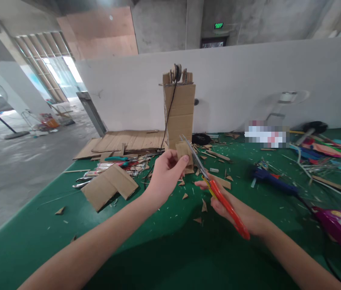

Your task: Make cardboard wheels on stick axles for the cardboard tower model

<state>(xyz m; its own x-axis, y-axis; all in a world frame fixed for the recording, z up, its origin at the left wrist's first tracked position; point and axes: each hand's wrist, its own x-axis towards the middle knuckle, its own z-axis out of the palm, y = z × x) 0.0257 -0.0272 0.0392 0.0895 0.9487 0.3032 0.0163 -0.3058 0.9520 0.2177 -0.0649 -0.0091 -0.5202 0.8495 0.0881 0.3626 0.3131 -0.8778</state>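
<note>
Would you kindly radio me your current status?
Left hand pinching small cardboard piece. Right hand holding red-handled scissors, blades near the piece. Loose scraps on green table.

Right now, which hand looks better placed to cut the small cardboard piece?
The right hand, most likely: it holds the red-handled scissors with the blades close to the small cardboard piece. The left hand pinches that piece, so it seems better suited to steadying it.
</note>
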